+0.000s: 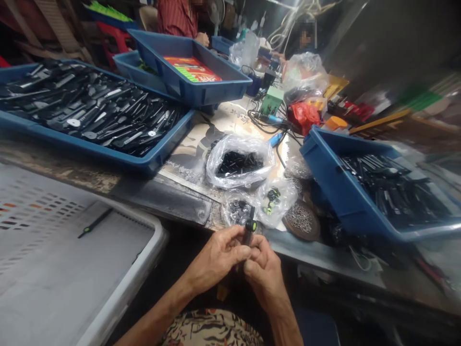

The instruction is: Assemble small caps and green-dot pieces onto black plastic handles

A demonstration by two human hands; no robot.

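My left hand (pixel 225 252) and my right hand (pixel 262 264) meet in front of me at the table's edge. Between their fingers they pinch a slim black plastic part with a round yellow-green cap (pixel 251 225); its lower end is hidden by the fingers. Just beyond lie a small clear bag of dark discs (pixel 237 210) and another bag of green and black caps (pixel 274 202). A round dish of small screws (pixel 302 221) is to the right of them. Behind these, a larger plastic bag (pixel 213 169) stands open around loose black pieces.
Blue trays of black parts flank the table, one at left (pixel 158 161) and a tilted one (pixel 324 166) at right. A white basket (pixel 158 235) at lower left holds a similar black part (pixel 95 223). Cables, a green box (pixel 272 101) and two people are farther back.
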